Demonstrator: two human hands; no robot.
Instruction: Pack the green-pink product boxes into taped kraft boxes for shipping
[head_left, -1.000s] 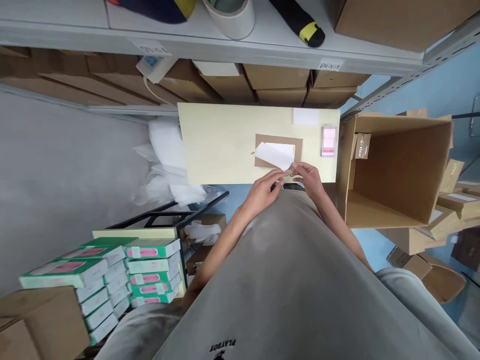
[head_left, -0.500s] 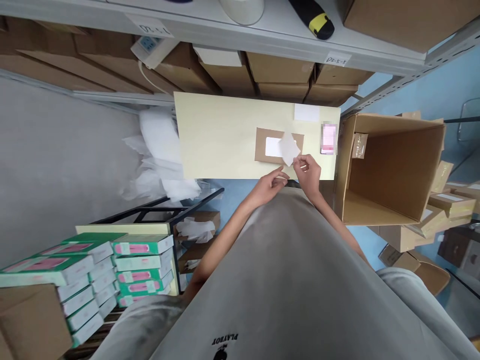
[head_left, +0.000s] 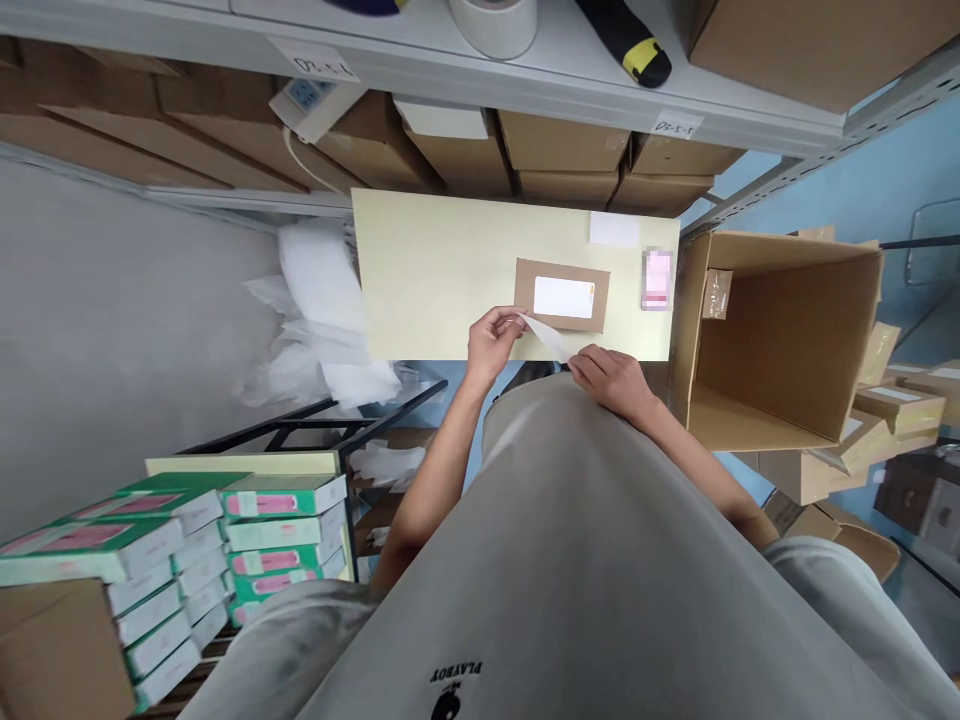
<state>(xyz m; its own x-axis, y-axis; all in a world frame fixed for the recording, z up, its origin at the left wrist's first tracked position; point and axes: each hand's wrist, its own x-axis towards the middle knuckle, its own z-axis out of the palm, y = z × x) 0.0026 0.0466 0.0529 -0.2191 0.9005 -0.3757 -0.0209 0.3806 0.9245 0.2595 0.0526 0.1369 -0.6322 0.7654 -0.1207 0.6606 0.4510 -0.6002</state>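
Observation:
Both my hands are closed on a thin white slip of paper (head_left: 549, 338), stretched slantwise between them above the table's near edge. My left hand (head_left: 492, 342) pinches its upper left corner between thumb and fingers. At the lower right end, my right hand (head_left: 611, 379) grips it close to my shirt, with the fingertips partly hidden. Just beyond the slip lies a small flat cardboard box (head_left: 525, 272) with a white label (head_left: 564, 297) on top. The left fingertips are near this box's lower left corner; I cannot tell whether they touch it.
The pale yellow table (head_left: 435, 280) carries a white paper (head_left: 614, 228) and a pink, blurred-out phone-like object (head_left: 657, 279). A large open carton (head_left: 780, 350) stands at right. White packing sheets (head_left: 322, 290) hang at left, above stacked green boxes (head_left: 277, 500). A shelf (head_left: 480, 90) runs along the back.
The slip has come off the cardboard box's top towards me, and the whole label now shows. My left hand has moved left and taken hold of the slip; my right hand has come nearer my body.

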